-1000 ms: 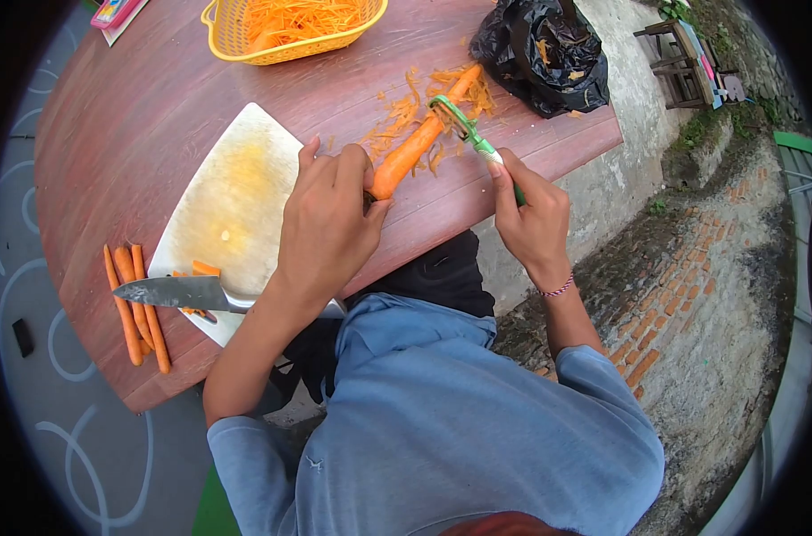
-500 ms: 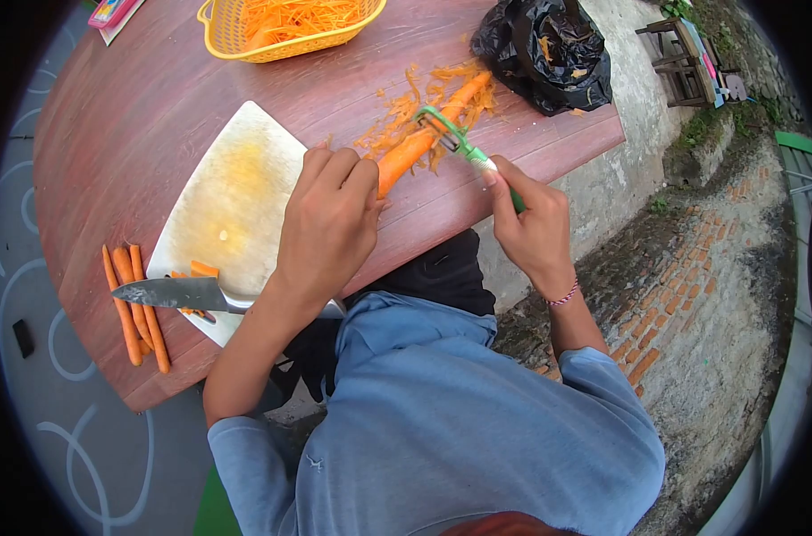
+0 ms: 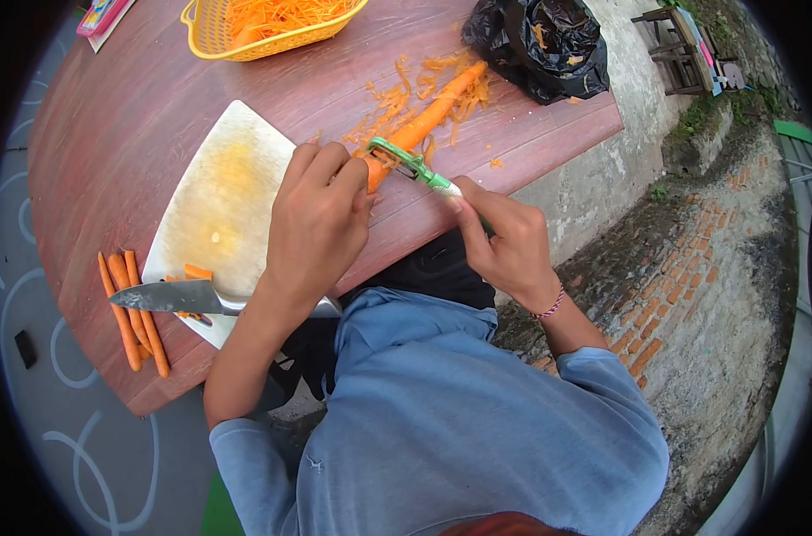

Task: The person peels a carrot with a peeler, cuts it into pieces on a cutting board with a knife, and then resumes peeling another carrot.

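While L hand (image 3: 321, 207) pinches near end of carrot (image 3: 431, 114), prob. to steady it, R hand (image 3: 511, 239) grips green veg peeler (image 3: 435, 180) against it; carrot lies nr tabletop (image 3: 102, 170) front edge, tip apparently braced amid peelings (image 3: 395, 103), black plastic bag (image 3: 516, 55) by R corner, prob. for them.

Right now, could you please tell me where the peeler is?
In the head view, the peeler is in the right hand, its head over the carrot, close to the left hand.
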`<move>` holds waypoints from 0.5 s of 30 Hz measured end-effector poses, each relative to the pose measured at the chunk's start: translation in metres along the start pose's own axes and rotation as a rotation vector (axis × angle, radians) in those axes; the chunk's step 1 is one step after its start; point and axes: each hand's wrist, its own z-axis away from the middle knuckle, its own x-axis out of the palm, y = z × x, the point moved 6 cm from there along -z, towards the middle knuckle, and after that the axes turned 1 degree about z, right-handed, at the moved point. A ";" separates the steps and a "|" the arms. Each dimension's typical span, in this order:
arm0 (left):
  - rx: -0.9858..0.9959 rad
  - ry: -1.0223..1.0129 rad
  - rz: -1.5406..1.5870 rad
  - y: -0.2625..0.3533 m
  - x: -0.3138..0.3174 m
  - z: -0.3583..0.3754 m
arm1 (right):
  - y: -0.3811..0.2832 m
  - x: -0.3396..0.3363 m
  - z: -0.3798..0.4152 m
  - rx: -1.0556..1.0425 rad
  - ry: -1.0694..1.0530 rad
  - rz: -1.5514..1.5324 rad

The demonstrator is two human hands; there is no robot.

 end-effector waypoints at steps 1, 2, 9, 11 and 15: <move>0.002 0.007 -0.003 0.001 -0.001 0.000 | 0.006 -0.005 -0.005 0.015 0.039 0.040; 0.003 0.012 -0.006 0.001 -0.001 0.001 | 0.009 -0.012 -0.012 0.017 0.035 0.039; -0.017 -0.016 0.002 0.001 -0.001 -0.001 | 0.012 0.003 0.001 -0.032 0.093 -0.021; -0.030 -0.019 -0.013 0.001 -0.002 0.000 | 0.032 -0.013 -0.016 0.105 0.080 0.060; -0.029 -0.018 0.001 0.001 -0.004 -0.002 | 0.043 -0.021 -0.022 0.176 0.128 0.083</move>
